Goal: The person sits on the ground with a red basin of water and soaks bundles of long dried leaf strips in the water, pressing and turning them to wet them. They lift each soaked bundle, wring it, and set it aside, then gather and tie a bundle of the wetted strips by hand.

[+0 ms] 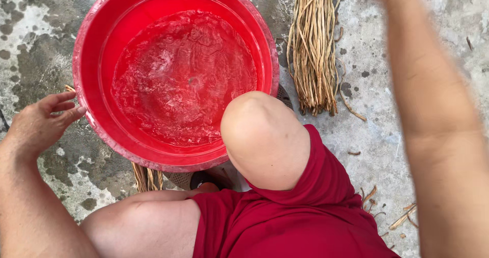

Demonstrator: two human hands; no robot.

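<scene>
At nine o'clock the left hand (41, 121) rests open, fingers loosely spread, fingertips touching the rim of the red basin (91, 44), which holds rippling water. At one o'clock lies a bundle of dry stalks (311, 49). The right hand leaves the frame at top; its grip cannot be told.

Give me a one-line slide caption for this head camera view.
Left hand touches the rim of a round red plastic basin of water on wet concrete, beside a bundle of dried tan plant stalks.
</scene>
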